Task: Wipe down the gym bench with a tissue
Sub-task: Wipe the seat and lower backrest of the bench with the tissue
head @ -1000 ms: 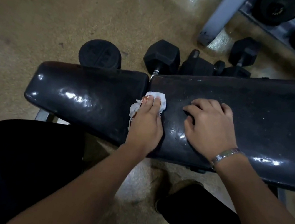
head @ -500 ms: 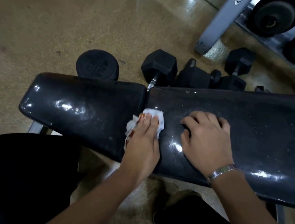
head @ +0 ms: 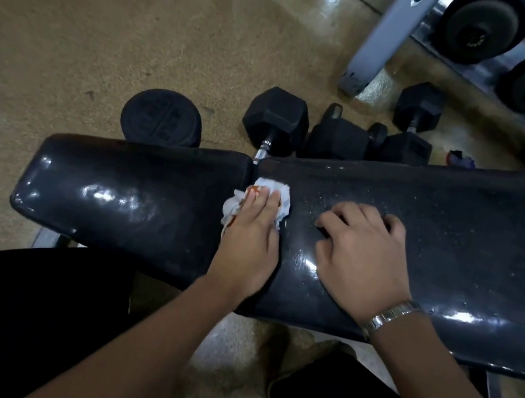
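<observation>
My flat-fingered left hand (head: pixel 247 241) presses the flimsy crumpled white tissue (head: pixel 284 195), best held bunched, onto the black padded gym bench (head: pixel 136 198); my empty right hand (head: pixel 362 260) rests loosely curled.

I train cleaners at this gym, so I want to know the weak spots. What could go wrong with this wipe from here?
The crumpled tissue under the left hand sits right at the gap between the bench pads; it may snag or shred there. The right hand rests on the speckled long pad, so that patch could be missed or smeared.
</observation>
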A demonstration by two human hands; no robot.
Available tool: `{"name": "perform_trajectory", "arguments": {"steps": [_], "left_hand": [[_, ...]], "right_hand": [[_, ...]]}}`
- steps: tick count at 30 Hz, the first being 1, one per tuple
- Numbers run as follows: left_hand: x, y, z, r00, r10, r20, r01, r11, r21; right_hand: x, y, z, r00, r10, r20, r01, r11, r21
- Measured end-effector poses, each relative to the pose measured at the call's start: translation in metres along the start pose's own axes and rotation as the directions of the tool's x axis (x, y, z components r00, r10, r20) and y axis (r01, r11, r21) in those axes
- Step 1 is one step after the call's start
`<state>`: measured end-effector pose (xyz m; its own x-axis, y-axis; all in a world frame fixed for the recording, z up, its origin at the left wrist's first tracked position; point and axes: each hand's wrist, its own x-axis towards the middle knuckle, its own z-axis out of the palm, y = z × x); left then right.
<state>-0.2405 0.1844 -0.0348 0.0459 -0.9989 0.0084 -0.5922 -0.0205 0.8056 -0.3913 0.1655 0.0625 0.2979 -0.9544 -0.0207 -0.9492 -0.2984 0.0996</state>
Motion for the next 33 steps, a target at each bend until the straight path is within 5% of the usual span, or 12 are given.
{"name": "perform_trajectory", "arguments": {"steps": [5, 9, 13, 18, 23, 29, 33], "left_hand": [[0.088, -0.004, -0.006, 0.999, -0.028, 0.024, 0.029, 0.999, -0.032], [0.040, 0.006, 0.001, 0.999, 0.043, -0.004, -0.043, 0.997, -0.056], [0.029, -0.018, -0.011, 0.977, 0.178, 0.118, -0.177, 0.984, -0.021], [0.077, -0.009, -0.005, 0.989, 0.096, 0.111, -0.095, 0.995, -0.014], [0.020, -0.021, -0.018, 0.943, 0.282, 0.179, -0.279, 0.959, -0.041], [0.089, 0.005, -0.003, 0.971, 0.174, 0.166, -0.174, 0.985, -0.014], [0.055, 0.000, -0.009, 0.939, 0.277, 0.205, -0.276, 0.961, -0.038]], "right_hand": [[0.001, 0.002, 0.000, 0.999, -0.016, 0.028, 0.016, 1.000, 0.003], [-0.002, 0.007, 0.000, 0.999, -0.027, 0.041, 0.026, 0.999, 0.034], [-0.002, 0.010, -0.001, 0.999, -0.041, 0.026, 0.040, 0.998, 0.048], [-0.004, 0.011, 0.000, 0.999, -0.041, 0.011, 0.040, 0.996, 0.074], [-0.006, 0.011, 0.001, 0.999, -0.045, -0.003, 0.045, 0.997, 0.065], [-0.002, 0.008, 0.001, 0.999, -0.038, 0.013, 0.037, 0.998, 0.059], [-0.006, 0.011, 0.003, 0.999, -0.046, 0.007, 0.045, 0.997, 0.058]]}}
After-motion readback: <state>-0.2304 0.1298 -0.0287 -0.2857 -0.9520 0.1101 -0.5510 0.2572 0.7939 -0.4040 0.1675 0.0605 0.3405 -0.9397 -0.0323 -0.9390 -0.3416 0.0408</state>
